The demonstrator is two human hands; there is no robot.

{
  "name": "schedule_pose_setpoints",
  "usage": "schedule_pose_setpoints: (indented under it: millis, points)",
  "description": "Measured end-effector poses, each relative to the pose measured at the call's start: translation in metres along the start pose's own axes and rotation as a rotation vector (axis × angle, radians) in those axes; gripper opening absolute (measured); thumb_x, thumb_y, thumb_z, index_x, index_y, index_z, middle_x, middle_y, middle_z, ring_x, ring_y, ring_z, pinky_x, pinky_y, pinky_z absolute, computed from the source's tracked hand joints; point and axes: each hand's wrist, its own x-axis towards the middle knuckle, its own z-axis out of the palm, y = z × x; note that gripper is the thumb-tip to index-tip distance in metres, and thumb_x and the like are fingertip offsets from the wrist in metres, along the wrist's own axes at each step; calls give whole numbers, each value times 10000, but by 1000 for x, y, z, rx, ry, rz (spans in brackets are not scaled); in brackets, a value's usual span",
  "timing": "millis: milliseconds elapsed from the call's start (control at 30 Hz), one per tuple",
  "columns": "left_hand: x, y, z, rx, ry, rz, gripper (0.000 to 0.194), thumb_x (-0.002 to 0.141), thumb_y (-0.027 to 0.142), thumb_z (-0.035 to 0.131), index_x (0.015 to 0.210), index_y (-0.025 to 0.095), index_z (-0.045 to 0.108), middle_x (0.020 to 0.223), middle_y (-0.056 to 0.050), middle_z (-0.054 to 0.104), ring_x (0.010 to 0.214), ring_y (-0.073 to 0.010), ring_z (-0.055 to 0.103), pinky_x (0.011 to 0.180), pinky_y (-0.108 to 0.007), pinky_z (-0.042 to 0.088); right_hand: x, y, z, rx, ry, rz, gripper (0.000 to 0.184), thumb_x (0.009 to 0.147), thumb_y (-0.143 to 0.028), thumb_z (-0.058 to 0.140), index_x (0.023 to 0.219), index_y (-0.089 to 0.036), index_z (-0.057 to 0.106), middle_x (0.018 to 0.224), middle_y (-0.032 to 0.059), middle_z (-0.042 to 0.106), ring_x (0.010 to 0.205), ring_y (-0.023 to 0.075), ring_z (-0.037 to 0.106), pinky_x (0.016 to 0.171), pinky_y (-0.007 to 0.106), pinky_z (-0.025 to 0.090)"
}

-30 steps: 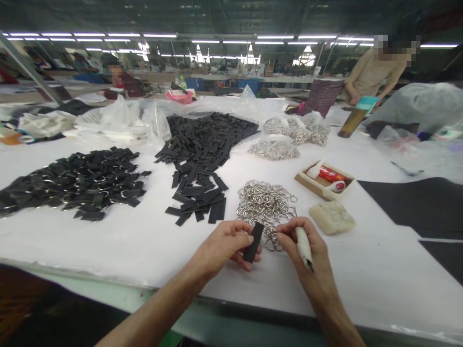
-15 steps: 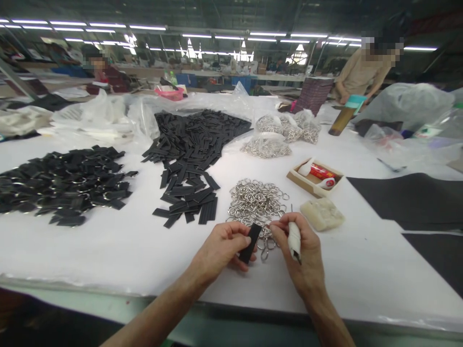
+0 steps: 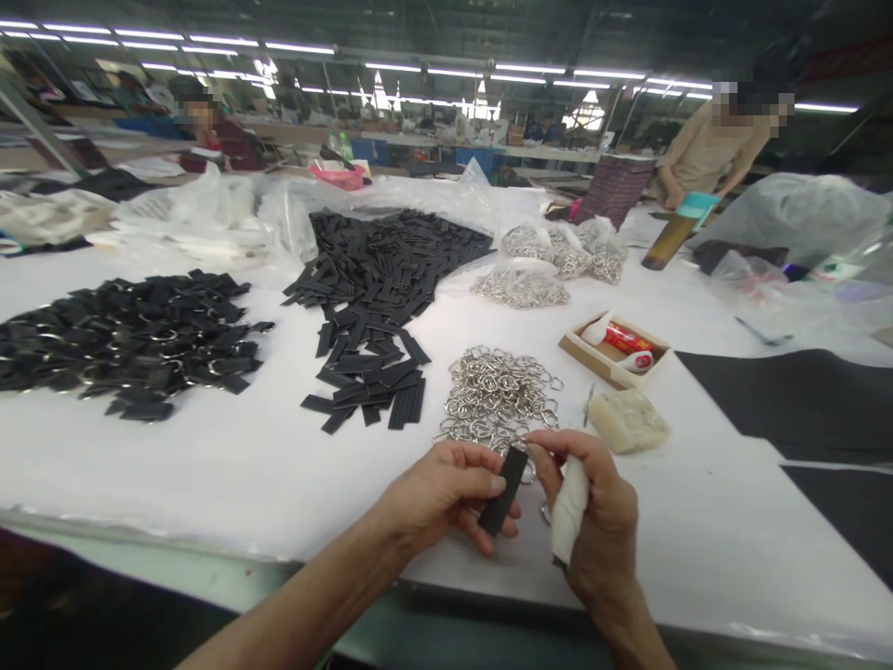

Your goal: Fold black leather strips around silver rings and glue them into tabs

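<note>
My left hand (image 3: 446,491) pinches a short black strip (image 3: 503,492) just above the white table (image 3: 209,456), near its front edge. My right hand (image 3: 593,521) is closed round a white-wrapped tool (image 3: 568,509); its fingertips meet the top end of the strip, possibly with a small metal ring between them. Right behind both hands lies a heap of silver metal rings (image 3: 499,391). A loose pile of black strips (image 3: 369,381) sits to the left of the rings.
Black pieces fitted with rings are heaped at far left (image 3: 126,340). More strips (image 3: 397,256) and bagged rings (image 3: 551,261) lie farther back. A small box with tubes (image 3: 614,346), a pale block (image 3: 628,421) and dark sheets (image 3: 802,400) sit right. Other people work at the far tables.
Both hands have drawn back from the ring heap toward the table's front edge, with the strip and tool still held. My right hand's fingertips have come to the strip's top end.
</note>
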Motion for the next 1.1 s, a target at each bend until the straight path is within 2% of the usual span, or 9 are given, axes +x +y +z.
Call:
schedule_pose_setpoints:
  millis: [167,400,500,700,833,933,1100]
  points:
    - [3,-8,-5,-146,-127,-22,175,681,155,646,848,103,632,663,-77,702,523,-151,658,379,-176,493,-3,0,-2,-49,40,-127,185,816,-142,630,978,-216,581,846,-7,658,717,108,638,677,193,512]
    - [3,-14,-10,-249,-142,30,549,714,149,669,1206,117,426,686,-100,716,538,-197,677,377,-208,510,0,-2,-4,-61,72,-149,197,813,-143,631,985,-212,565,853,-1,655,735,119,640,673,209,523]
    - [2,-14,-10,-290,-163,28,626,726,139,663,1283,102,379,688,-99,717,539,-194,678,373,-195,500,0,-2,-3,-54,75,-162,199,813,-146,631,985,-218,563,848,-3,657,733,125,643,660,219,529]
    - [2,-15,-8,-359,-192,16,631,719,117,660,1294,107,401,700,-88,714,546,-175,678,375,-167,490,-5,-2,-5,-38,44,-121,222,820,-145,620,1009,-237,552,876,3,658,773,143,651,689,250,531]
    - [3,-19,-8,-395,-212,57,479,727,124,673,1179,141,517,699,-80,708,547,-166,671,371,-154,479,-7,-4,-8,-42,-5,-146,257,823,-135,610,1044,-239,530,939,20,660,829,152,649,749,273,530]
    - [3,-21,-8,-419,-212,75,431,730,121,676,1136,163,539,693,-75,710,546,-166,672,365,-148,477,-7,-4,-9,13,-38,-152,266,828,-122,595,1049,-245,515,969,24,655,871,160,644,764,286,530]
    - [1,-23,-7,-429,-211,72,437,720,121,689,1130,158,543,685,-75,710,538,-165,672,358,-140,469,-5,-3,-7,125,-76,-35,237,827,-125,600,1018,-249,533,929,10,629,865,144,621,748,254,520]
